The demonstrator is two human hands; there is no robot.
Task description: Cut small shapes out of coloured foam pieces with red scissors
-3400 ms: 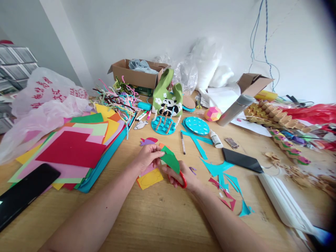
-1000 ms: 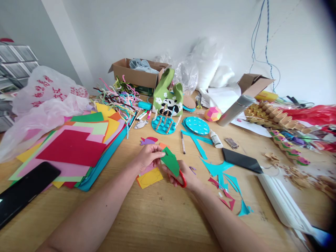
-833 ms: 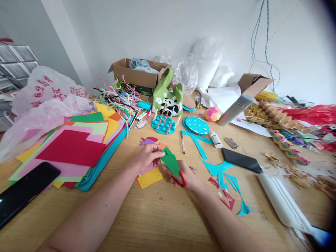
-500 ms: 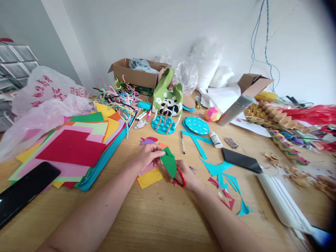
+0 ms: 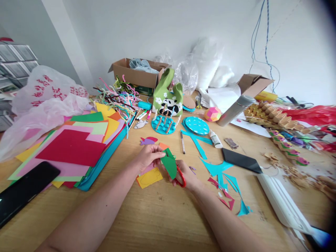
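Note:
Green paper (image 5: 168,166) is pinched at its upper left edge by my left hand (image 5: 149,155). Red-handled scissors (image 5: 181,176) are gripped in my right hand (image 5: 186,174), at the lower right of the green paper; their blades are hidden behind it. A cut strip stands apart at the paper's top. Beneath my hands lies a yellow paper piece (image 5: 149,177) with a drawn outline, beside pink paper and an orange piece (image 5: 163,146). Just beyond my left hand rest purple and red cut-outs (image 5: 148,140).
To the left lie stacked coloured sheets (image 5: 70,147) and a black phone (image 5: 28,190). Blue scraps (image 5: 217,168), a pen (image 5: 182,142), a glue bottle (image 5: 215,139) and a dark flat device (image 5: 241,160) are on the right. A panda bag (image 5: 168,96) stands at the back.
The green paper has tilted slightly, and the cut strip at its top stands a little wider from the rest. Both hands stay in nearly the same place.

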